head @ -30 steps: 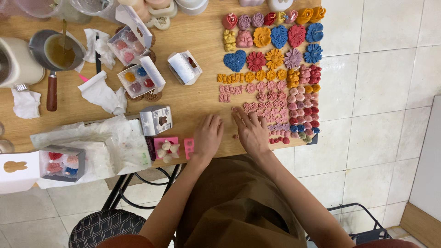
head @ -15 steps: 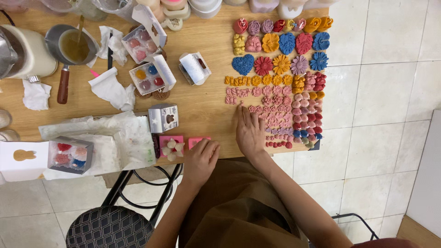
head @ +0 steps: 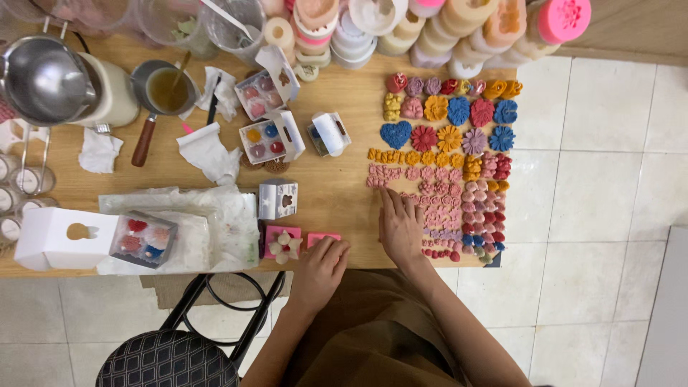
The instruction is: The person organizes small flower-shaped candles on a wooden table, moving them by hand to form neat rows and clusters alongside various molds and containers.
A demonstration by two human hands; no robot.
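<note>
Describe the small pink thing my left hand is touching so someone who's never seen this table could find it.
Start at the wooden table and go to its near edge, just left of the big spread of coloured flower shapes. There the left hand rests on a flat pink block. Its neighbour, a pink box, has a pale flower in it; the block is plain.

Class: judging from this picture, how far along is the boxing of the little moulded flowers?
Done: small white boxes hold coloured pieces. In hand: left hand touches a pink square tray; right hand rests on the pink flowers. Left: many loose rows remain.
</note>
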